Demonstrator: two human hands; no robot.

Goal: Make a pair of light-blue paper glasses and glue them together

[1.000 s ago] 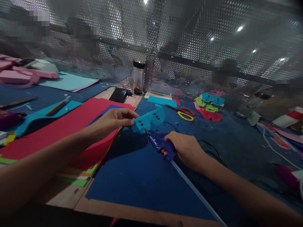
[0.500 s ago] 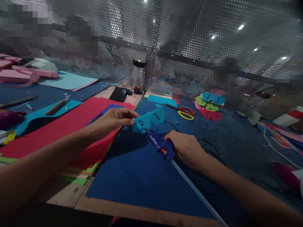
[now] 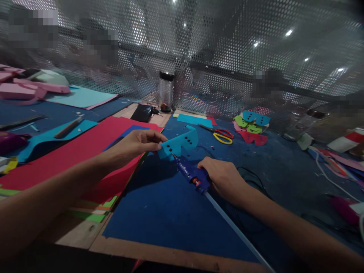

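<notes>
My left hand [image 3: 139,143] pinches the left end of a light-blue paper cutout [image 3: 179,144], shaped like a mask and marked with small dark diamonds. The cutout is held up above a dark blue sheet [image 3: 159,216]. In my right hand [image 3: 223,176] is a blue hot glue gun [image 3: 190,175], with a long pale glue stick [image 3: 236,229] coming out of its back. Its nozzle meets the cutout's lower edge, near the left diamonds; whether it touches, I cannot tell for sure. My right fingers are partly hidden behind the gun.
Red and yellow-handled scissors [image 3: 223,135] lie behind the gun. Similar cutouts [image 3: 253,127] are piled at the back right. A stack of coloured sheets [image 3: 85,151] lies under my left arm. A jar [image 3: 166,93] and a black wallet-like item [image 3: 142,113] stand near the perforated metal screen [image 3: 222,49].
Almost nothing differs. The glue gun's nozzle has shifted very slightly left along the cutout's lower edge; my left hand and the cutout stay in place.
</notes>
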